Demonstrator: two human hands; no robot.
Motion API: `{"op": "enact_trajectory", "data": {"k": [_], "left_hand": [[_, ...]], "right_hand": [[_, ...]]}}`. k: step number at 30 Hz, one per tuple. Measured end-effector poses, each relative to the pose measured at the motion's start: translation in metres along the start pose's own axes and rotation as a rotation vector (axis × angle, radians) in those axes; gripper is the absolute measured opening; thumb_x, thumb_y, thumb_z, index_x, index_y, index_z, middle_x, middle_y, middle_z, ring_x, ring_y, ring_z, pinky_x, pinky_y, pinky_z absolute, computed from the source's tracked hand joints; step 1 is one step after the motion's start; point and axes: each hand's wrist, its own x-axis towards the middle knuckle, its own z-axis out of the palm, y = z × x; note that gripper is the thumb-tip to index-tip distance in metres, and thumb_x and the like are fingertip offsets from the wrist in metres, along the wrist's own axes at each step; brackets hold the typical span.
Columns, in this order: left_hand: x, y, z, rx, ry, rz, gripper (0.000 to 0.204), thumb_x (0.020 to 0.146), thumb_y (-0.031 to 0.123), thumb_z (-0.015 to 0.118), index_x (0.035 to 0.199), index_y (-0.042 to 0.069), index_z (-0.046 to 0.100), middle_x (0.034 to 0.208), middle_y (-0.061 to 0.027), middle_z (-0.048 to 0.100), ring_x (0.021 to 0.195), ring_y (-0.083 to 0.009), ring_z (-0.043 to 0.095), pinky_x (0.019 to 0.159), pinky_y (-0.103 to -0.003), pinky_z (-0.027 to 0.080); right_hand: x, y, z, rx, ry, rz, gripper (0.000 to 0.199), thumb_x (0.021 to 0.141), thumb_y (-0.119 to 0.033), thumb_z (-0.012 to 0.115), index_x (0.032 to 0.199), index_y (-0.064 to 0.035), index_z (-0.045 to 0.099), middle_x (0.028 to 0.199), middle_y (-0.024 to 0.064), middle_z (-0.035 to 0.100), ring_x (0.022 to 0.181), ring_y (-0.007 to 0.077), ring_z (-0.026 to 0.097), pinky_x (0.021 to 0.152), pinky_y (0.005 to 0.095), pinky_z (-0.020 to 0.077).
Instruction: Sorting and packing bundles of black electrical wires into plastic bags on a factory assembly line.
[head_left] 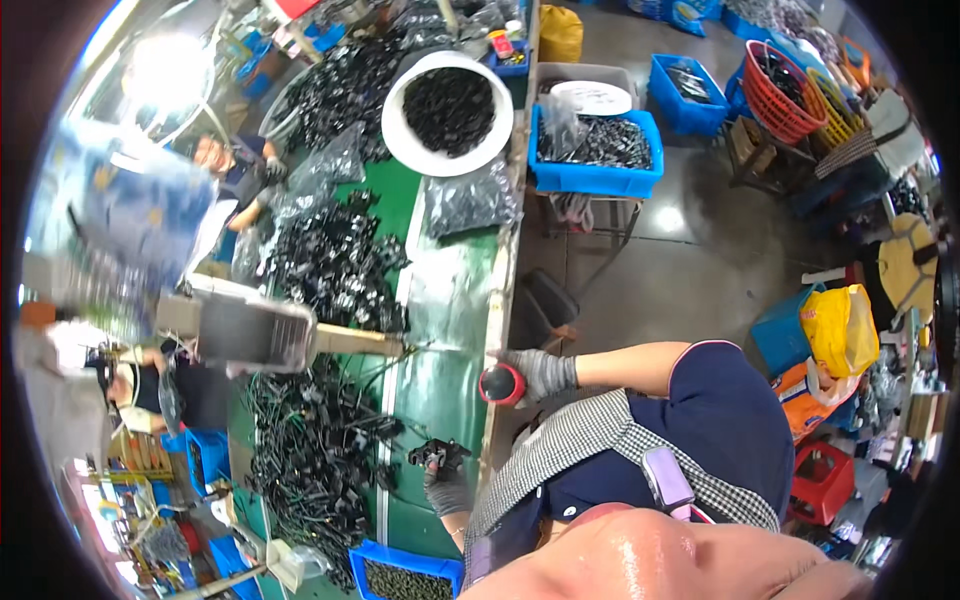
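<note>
My left hand [447, 492], in a grey glove, is closed on a small black plastic part [440, 455] above the green worktop [425, 345]. At the bench's near edge, my gloved right hand [546, 376] wraps round a red and black tool with a rounded end [502, 384]; its kind does not show clearly. Beyond my left hand spreads a heap of black parts with thin cables [315, 450]. Another pile of glossy black parts [335, 260] lies farther up the bench.
A white bucket of black pieces [395, 115] and a filled plastic bag [470, 205] stand up the bench. A blue bin of small parts [360, 560] sits near my left forearm. Blue crates [600, 180] stand at the right. People work across the bench.
</note>
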Motion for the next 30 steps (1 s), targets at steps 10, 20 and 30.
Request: {"op": "enact_trajectory", "data": {"k": [10, 20, 30], "left_hand": [[0.125, -0.035, 0.123, 0.274, -0.025, -0.195, 0.037, 0.077, 0.018, 0.064, 0.11, 0.003, 0.056, 0.11, -0.012, 0.061, 0.102, -0.028, 0.057, 0.091, -0.041, 0.045], [0.204, -0.079, 0.197, 0.152, -0.042, -0.151, 0.037, 0.075, 0.022, 0.066, 0.107, 0.004, 0.059, 0.108, -0.0119, 0.062, 0.103, -0.0278, 0.056, 0.094, -0.042, 0.042], [0.197, -0.179, 0.282, 0.073, 0.428, -0.043, 0.021, 0.08, 0.026, 0.062, 0.099, 0.017, 0.061, 0.104, 0.0003, 0.064, 0.094, -0.0176, 0.06, 0.067, -0.039, 0.054]], "right_hand": [[-0.012, 0.042, -0.292, -0.197, 0.726, 0.029, 0.092, 0.058, -0.035, 0.082, 0.133, -0.0104, 0.035, 0.131, 0.0087, 0.047, 0.125, 0.0216, 0.039, 0.107, 0.0385, 0.0334], [0.177, -0.041, -0.577, -0.722, 0.963, -0.052, 0.085, 0.054, -0.034, 0.083, 0.124, -0.0066, 0.044, 0.119, 0.0135, 0.056, 0.11, 0.0282, 0.054, 0.095, 0.0367, 0.044], [0.373, 0.008, -0.81, -0.751, 1.231, 0.21, 0.086, 0.051, -0.037, 0.084, 0.122, -0.0071, 0.046, 0.111, 0.017, 0.06, 0.1, 0.033, 0.06, 0.086, 0.0393, 0.0484]]}}
